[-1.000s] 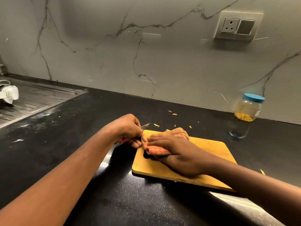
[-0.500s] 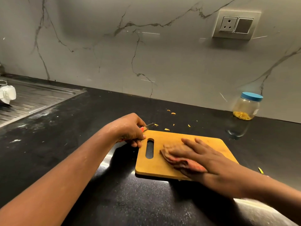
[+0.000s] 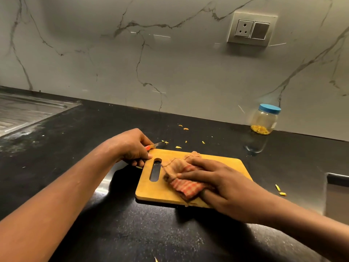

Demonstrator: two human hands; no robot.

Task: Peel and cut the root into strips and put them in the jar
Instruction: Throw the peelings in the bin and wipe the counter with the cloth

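Jar (image 3: 265, 120) upright, strips (image 3: 260, 129) at bottom

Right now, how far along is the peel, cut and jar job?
Nearly finished. Done: yellow strips lie in the jar, its blue lid on, and no root shows on the cutting board. In hand: the right hand presses a checked cloth onto the board while the left hand grips a red-handled knife. Left: small yellow scraps dot the black counter.

Matt wood board (image 3: 149, 191), woven cloth (image 3: 187, 186), glossy blk stone counter (image 3: 132, 233), clear jar (image 3: 264, 120), steel sink (image 3: 22, 110).
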